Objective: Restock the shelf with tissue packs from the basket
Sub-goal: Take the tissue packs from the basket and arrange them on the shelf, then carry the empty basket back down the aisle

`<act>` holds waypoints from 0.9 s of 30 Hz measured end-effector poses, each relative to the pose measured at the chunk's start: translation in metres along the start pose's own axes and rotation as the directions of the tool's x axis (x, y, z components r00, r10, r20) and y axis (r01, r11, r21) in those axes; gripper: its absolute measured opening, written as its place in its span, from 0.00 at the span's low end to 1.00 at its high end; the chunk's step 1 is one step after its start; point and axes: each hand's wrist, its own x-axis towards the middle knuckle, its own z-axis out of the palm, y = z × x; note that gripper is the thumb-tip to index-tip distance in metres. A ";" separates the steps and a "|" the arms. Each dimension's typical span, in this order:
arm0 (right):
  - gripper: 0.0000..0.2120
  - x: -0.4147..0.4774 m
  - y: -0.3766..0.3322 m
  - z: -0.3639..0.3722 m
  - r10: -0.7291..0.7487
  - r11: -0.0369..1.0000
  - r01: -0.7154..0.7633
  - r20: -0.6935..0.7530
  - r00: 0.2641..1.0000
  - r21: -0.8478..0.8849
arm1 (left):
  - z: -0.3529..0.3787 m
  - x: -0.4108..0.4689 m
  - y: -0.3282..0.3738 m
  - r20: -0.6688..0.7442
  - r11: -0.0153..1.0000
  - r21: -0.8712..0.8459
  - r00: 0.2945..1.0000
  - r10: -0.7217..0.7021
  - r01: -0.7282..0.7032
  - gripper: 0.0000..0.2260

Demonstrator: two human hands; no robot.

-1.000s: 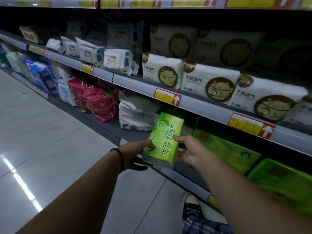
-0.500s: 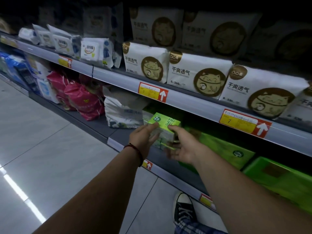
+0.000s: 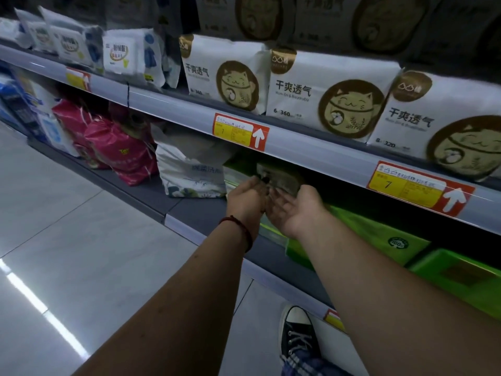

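The green tissue pack [image 3: 280, 175] is deep in shadow on the bottom shelf [image 3: 189, 210], under the middle shelf's rail [image 3: 311, 153]. My left hand [image 3: 247, 198] reaches in from the left, its fingers stretched against the pack's near side. Beside it, my right hand [image 3: 294, 210] is turned palm-up, fingers extended at the pack's lower right. The fingertips of both hands are lost in the dark. More green tissue packs [image 3: 379, 237] lie to the right on the same shelf. No basket is in view.
A white floral pack [image 3: 189, 175] stands just left of my hands, with pink bags [image 3: 122, 153] beyond it. White cat-print packs [image 3: 325, 96] line the middle shelf. Price tags [image 3: 240, 131] hang on the rail. My shoe [image 3: 298, 335] stands on the tiled floor [image 3: 81, 240].
Both hands have carried the green pack forward from in front of the shelf into the dark space under the middle shelf. I have leaned closer to the shelving.
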 end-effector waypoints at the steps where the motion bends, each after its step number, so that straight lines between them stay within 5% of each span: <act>1: 0.18 0.002 0.000 -0.002 -0.018 1.000 0.018 0.011 1.000 0.004 | 0.000 0.004 -0.001 -0.001 0.999 0.035 1.000 0.005 -0.005 0.27; 5: 0.15 0.002 0.014 -0.004 -0.112 0.993 0.114 0.098 0.989 -0.014 | -0.005 0.009 -0.004 0.029 0.975 0.216 0.998 0.048 -0.053 0.32; 8: 0.04 0.005 0.023 -0.004 -0.244 0.925 0.245 0.042 0.969 -0.292 | -0.010 0.011 -0.005 0.061 0.937 0.332 0.994 0.094 -0.109 0.31; 13: 0.18 0.018 0.025 -0.011 -0.488 0.620 0.385 0.047 0.871 -0.684 | -0.019 0.008 -0.003 0.153 0.810 0.534 0.970 0.189 -0.242 0.22; 16: 0.22 0.018 0.021 -0.019 -0.512 0.259 0.436 0.260 0.818 -0.862 | -0.031 0.000 0.001 0.205 0.604 0.717 0.933 0.296 -0.349 0.20; 22: 0.29 -0.046 0.001 -0.061 -0.427 -0.286 0.510 0.584 0.690 -0.811 | -0.046 -0.045 0.021 0.347 0.209 0.874 0.864 0.365 -0.439 0.27; 27: 0.33 -0.133 -0.019 -0.119 -0.417 -0.448 0.412 0.594 0.688 -0.793 | -0.023 -0.119 0.027 0.477 0.050 0.853 0.815 0.328 -0.520 0.27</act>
